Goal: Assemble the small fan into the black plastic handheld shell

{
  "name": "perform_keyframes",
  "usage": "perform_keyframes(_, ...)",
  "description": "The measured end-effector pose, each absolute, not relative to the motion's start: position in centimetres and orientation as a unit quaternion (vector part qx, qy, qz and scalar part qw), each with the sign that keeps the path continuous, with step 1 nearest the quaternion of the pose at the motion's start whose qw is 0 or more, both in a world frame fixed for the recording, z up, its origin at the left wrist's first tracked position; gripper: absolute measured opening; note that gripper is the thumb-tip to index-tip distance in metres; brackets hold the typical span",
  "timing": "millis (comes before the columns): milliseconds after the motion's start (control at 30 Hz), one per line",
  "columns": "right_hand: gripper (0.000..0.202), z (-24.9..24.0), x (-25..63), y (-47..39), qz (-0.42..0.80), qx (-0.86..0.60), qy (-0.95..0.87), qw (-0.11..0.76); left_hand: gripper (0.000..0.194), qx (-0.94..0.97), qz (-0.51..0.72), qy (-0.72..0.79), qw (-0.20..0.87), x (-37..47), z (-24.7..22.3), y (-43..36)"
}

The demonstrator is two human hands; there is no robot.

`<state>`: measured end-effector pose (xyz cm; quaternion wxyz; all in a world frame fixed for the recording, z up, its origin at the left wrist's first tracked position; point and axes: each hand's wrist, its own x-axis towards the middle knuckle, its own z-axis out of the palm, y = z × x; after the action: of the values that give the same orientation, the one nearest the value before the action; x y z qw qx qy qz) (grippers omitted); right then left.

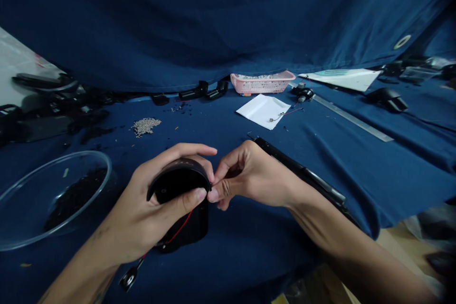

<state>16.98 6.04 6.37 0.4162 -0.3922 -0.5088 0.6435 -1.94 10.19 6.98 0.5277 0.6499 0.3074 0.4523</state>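
Note:
My left hand (138, 204) is wrapped round a black plastic housing (195, 225) with a curved rim, its thumb on the near side and its fingers behind. A red wire (181, 228) runs down the housing, and a small black part with a metal disc (128, 276) hangs below my left wrist. At the rim's right end, my right hand (245, 175) pinches thumb against fingertips, touching the edge. Whatever lies between those fingertips is too small or hidden to make out.
At left stands a clear round tub (107, 171) with small black parts. Beyond are a pile of screws (146, 126), white paper (261, 109), a pink basket (261, 86) and a steel ruler (352, 118). A black pen-like tool (302, 173) lies behind my right forearm.

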Motion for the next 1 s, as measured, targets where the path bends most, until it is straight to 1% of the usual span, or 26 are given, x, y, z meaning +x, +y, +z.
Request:
perform_keyframes(133, 0.024, 6.1, 16.6, 5.9, 0.563, -0.409, -0.546, 0.466, 0.043, 0.663, 0.442, 0.317, 0.515, -2.7, 6.6, 10.2)
perform_keyframes(233, 0.014, 6.1, 15.8, 5.4, 0.422, -0.448, -0.626, 0.479, 0.033, 0.681, 0.442, 0.327, 0.485, -3.4, 6.0, 10.3)
perform_keyframes(300, 0.013, 6.0, 15.1, 5.0, 0.311, -0.466, -0.683, 0.468, 0.03, 0.674, 0.459, 0.341, 0.467, -3.6, 5.6, 10.5)
perform_keyframes(333, 0.019, 5.9, 14.7, 4.8, 0.264, -0.47, -0.704, 0.462, 0.03, 0.662, 0.473, 0.348, 0.465, -3.6, 5.4, 10.5)
perform_keyframes(367, 0.029, 5.8, 14.3, 4.6, 0.229, -0.471, -0.719, 0.457, 0.03, 0.648, 0.486, 0.355, 0.466, -3.6, 5.2, 10.6)
perform_keyframes(433, 0.049, 5.5, 13.7, 4.4, 0.187, -0.471, -0.736, 0.448, 0.03, 0.63, 0.5, 0.364, 0.469, -3.4, 4.9, 10.6)
perform_keyframes(500, 0.054, 5.2, 13.3, 4.4, 0.167, -0.47, -0.743, 0.445, 0.029, 0.63, 0.498, 0.366, 0.469, -3.2, 4.8, 10.5)
perform_keyframes(633, 0.049, 4.9, 13.0, 4.3, 0.158, -0.468, -0.737, 0.461, 0.03, 0.64, 0.485, 0.358, 0.476, -3.1, 5.0, 10.2)
perform_keyframes(767, 0.048, 5.2, 12.6, 4.0, 0.172, -0.467, -0.726, 0.474, 0.029, 0.66, 0.502, 0.361, 0.427, -3.1, 5.5, 10.1)
perform_keyframes(800, 0.053, 5.2, 12.5, 4.0, 0.184, -0.46, -0.726, 0.478, 0.029, 0.661, 0.512, 0.363, 0.411, -3.0, 5.6, 10.1)
perform_keyframes(867, 0.07, 5.1, 12.2, 3.9, 0.206, -0.432, -0.73, 0.489, 0.032, 0.636, 0.543, 0.372, 0.403, -2.8, 5.8, 10.1)
perform_keyframes(933, 0.084, 4.9, 12.0, 3.9, 0.217, -0.407, -0.737, 0.494, 0.032, 0.581, 0.568, 0.381, 0.441, -2.5, 5.8, 10.0)
perform_keyframes(1000, 0.084, 4.5, 11.9, 4.0, 0.212, -0.406, -0.738, 0.496, 0.031, 0.534, 0.573, 0.374, 0.497, -2.2, 5.7, 10.0)
